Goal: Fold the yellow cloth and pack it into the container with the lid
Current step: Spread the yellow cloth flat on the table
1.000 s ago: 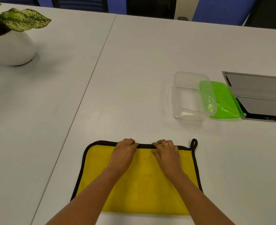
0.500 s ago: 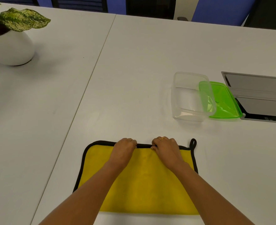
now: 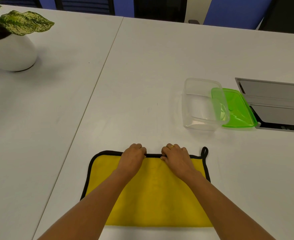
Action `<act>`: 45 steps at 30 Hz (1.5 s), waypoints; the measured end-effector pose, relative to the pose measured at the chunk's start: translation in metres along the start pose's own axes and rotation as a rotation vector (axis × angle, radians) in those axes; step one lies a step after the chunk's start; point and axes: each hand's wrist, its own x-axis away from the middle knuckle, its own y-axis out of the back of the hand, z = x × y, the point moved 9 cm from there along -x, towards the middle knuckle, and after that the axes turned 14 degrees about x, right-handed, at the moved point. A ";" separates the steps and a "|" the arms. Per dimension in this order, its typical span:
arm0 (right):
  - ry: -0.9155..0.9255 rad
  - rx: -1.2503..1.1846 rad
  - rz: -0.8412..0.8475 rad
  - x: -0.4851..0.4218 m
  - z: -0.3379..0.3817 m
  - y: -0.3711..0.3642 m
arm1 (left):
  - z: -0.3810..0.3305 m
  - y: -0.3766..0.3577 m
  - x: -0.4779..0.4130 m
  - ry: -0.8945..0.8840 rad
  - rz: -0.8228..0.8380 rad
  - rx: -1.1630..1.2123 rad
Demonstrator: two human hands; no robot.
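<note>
While the white table (image 3: 160, 66) spreads wide, the yellow cloth (image 3: 156, 196) lies flat on its near side, black trim round it, right in front of the person. Far left stands a white plant pot (image 3: 9, 52). Off right, well apart from the cloth, the clear container (image 3: 201, 106) sits open, the green lid (image 3: 238, 111) touching its right side (part of it shows through the clear wall). Left hand (image 3: 133, 160) and right hand (image 3: 176, 158) are close together at the cloth's far edge, fingers curled over the trim, gripping it. A little loop (image 3: 204, 151) sticks out at the far right corner.
</note>
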 end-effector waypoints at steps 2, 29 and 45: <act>-0.011 -0.028 0.001 0.001 -0.003 -0.001 | 0.001 0.001 0.001 0.010 -0.005 0.030; 0.139 -0.356 0.287 0.007 -0.008 -0.005 | -0.008 -0.002 0.000 -0.119 0.377 0.248; -0.060 -0.365 0.256 0.036 -0.091 -0.014 | 0.080 0.053 0.023 0.076 0.237 0.245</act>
